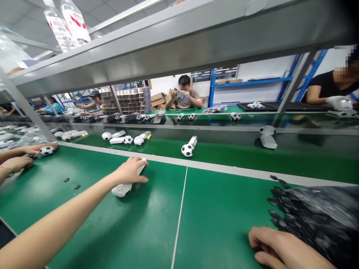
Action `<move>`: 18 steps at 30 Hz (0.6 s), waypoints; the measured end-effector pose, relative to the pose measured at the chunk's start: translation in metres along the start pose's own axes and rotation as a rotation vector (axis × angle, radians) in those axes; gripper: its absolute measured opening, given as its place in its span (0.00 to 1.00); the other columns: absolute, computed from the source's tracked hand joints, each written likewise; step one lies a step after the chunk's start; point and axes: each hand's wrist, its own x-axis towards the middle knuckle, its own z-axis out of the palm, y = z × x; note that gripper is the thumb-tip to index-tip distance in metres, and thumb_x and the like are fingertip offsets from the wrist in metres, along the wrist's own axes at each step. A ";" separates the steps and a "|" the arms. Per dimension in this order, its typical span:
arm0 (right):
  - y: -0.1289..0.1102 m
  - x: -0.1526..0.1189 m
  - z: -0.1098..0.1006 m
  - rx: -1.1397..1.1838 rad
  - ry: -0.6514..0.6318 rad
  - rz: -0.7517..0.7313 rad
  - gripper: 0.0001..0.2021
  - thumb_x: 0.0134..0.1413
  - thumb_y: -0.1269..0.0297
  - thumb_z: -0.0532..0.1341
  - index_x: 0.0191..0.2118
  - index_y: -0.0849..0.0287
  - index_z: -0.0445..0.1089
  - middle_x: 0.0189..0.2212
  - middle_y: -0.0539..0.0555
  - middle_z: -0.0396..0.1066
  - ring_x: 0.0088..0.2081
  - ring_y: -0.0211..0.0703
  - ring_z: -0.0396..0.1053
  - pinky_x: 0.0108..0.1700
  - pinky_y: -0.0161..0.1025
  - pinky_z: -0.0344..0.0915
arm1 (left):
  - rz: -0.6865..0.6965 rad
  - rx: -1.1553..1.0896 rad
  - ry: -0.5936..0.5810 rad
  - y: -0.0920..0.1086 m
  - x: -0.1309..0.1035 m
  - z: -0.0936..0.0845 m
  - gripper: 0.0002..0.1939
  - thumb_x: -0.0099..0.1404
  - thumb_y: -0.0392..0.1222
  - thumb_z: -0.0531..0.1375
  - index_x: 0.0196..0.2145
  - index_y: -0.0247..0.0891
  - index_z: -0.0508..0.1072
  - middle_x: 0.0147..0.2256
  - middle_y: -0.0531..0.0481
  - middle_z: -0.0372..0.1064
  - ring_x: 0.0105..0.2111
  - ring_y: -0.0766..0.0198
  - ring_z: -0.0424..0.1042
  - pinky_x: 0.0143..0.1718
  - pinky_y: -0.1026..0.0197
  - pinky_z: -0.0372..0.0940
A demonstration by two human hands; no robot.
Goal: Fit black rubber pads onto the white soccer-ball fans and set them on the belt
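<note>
My left hand (130, 172) lies over the handle of a white football-headed device on the green bench, thumb on the near side and fingers across the far end. The device's round white head (122, 190) shows below my wrist; the palm hides the middle. Low on the right, my right hand (280, 246) has its fingers curled by a heap of small black pieces (291, 213). Whatever lies between those fingertips is hidden. Two loose black pieces (77, 186) rest on the bench left of my forearm.
A belt (224, 157) beyond the bench's pale edge carries several football devices, one (187, 149) straight ahead. A clear plastic bag (328, 201) partly covers the black heap. A co-worker's hands (19, 160) work at left. A metal shelf (168, 48) spans overhead.
</note>
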 end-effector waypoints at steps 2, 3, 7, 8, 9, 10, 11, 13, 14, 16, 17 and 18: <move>0.003 0.002 0.002 0.047 0.041 -0.056 0.07 0.47 0.67 0.55 0.31 0.50 0.70 0.28 0.48 0.71 0.29 0.40 0.70 0.30 0.32 0.64 | -0.058 0.008 -0.107 -0.017 -0.034 -0.009 0.31 0.42 0.45 0.66 0.47 0.42 0.70 0.56 0.41 0.54 0.54 0.41 0.57 0.50 0.45 0.59; 0.004 0.003 0.004 0.072 0.056 -0.082 0.08 0.50 0.65 0.55 0.33 0.49 0.70 0.31 0.48 0.72 0.30 0.40 0.70 0.31 0.32 0.65 | -0.078 0.003 -0.152 -0.019 -0.048 -0.010 0.32 0.41 0.42 0.65 0.48 0.43 0.69 0.58 0.43 0.51 0.54 0.43 0.58 0.49 0.49 0.61; -0.001 0.007 0.006 0.127 0.051 -0.058 0.10 0.54 0.59 0.53 0.36 0.52 0.71 0.26 0.49 0.72 0.26 0.39 0.70 0.29 0.31 0.66 | -0.001 -0.099 -0.260 0.009 -0.073 0.001 0.42 0.44 0.32 0.58 0.58 0.47 0.55 0.61 0.48 0.43 0.53 0.53 0.60 0.49 0.58 0.61; -0.004 0.007 0.005 0.141 0.055 -0.043 0.11 0.54 0.58 0.54 0.38 0.52 0.71 0.27 0.49 0.72 0.26 0.39 0.70 0.29 0.31 0.66 | 0.066 -0.130 -0.273 0.021 -0.073 0.006 0.42 0.46 0.32 0.58 0.59 0.47 0.53 0.61 0.48 0.44 0.53 0.54 0.60 0.49 0.59 0.61; -0.009 0.006 0.004 0.155 0.063 -0.042 0.11 0.54 0.58 0.55 0.39 0.52 0.71 0.29 0.50 0.72 0.28 0.40 0.71 0.30 0.31 0.67 | 0.128 -0.151 -0.269 0.033 -0.070 0.012 0.41 0.48 0.33 0.58 0.60 0.47 0.52 0.61 0.48 0.47 0.53 0.55 0.60 0.49 0.59 0.61; -0.014 0.004 0.002 0.168 0.080 -0.057 0.11 0.54 0.57 0.55 0.40 0.51 0.72 0.32 0.50 0.73 0.32 0.41 0.71 0.33 0.32 0.67 | 0.191 -0.148 -0.239 0.046 -0.067 0.017 0.39 0.50 0.35 0.59 0.60 0.46 0.53 0.58 0.47 0.53 0.52 0.54 0.61 0.50 0.57 0.60; -0.019 0.003 0.000 0.178 0.104 -0.079 0.11 0.55 0.57 0.55 0.39 0.51 0.72 0.35 0.51 0.73 0.36 0.42 0.71 0.37 0.33 0.67 | 0.251 -0.120 -0.191 0.058 -0.062 0.023 0.37 0.51 0.38 0.61 0.58 0.45 0.56 0.54 0.46 0.60 0.51 0.52 0.62 0.49 0.55 0.60; -0.027 0.000 -0.004 0.178 0.158 -0.136 0.13 0.58 0.57 0.52 0.36 0.52 0.73 0.37 0.52 0.72 0.38 0.43 0.70 0.41 0.35 0.67 | 0.378 -0.050 -0.098 0.080 -0.050 0.034 0.34 0.49 0.47 0.65 0.53 0.42 0.63 0.44 0.45 0.68 0.47 0.49 0.63 0.47 0.51 0.59; -0.030 -0.001 -0.006 0.168 0.187 -0.155 0.14 0.59 0.58 0.52 0.35 0.53 0.74 0.36 0.53 0.72 0.38 0.44 0.70 0.42 0.37 0.66 | 0.428 -0.047 -0.072 0.091 -0.044 0.039 0.33 0.47 0.50 0.66 0.51 0.41 0.65 0.41 0.45 0.68 0.45 0.49 0.64 0.46 0.51 0.60; -0.033 -0.002 -0.009 0.140 0.259 -0.178 0.13 0.59 0.61 0.52 0.36 0.55 0.74 0.35 0.54 0.72 0.38 0.44 0.70 0.43 0.38 0.66 | 0.485 -0.113 -0.077 0.112 -0.032 0.050 0.33 0.46 0.55 0.66 0.48 0.41 0.66 0.41 0.45 0.67 0.43 0.51 0.65 0.43 0.53 0.62; -0.033 -0.001 -0.010 0.131 0.285 -0.170 0.11 0.59 0.63 0.53 0.37 0.55 0.74 0.35 0.53 0.72 0.38 0.44 0.70 0.44 0.38 0.65 | 0.493 -0.156 -0.093 0.123 -0.026 0.056 0.33 0.47 0.56 0.65 0.49 0.41 0.65 0.43 0.45 0.66 0.43 0.52 0.66 0.42 0.54 0.62; -0.032 -0.001 -0.011 0.127 0.314 -0.149 0.10 0.58 0.65 0.54 0.38 0.56 0.73 0.35 0.53 0.73 0.38 0.43 0.70 0.44 0.39 0.65 | 0.494 -0.186 -0.113 0.133 -0.021 0.061 0.34 0.48 0.57 0.64 0.50 0.41 0.63 0.45 0.45 0.65 0.43 0.53 0.66 0.42 0.54 0.63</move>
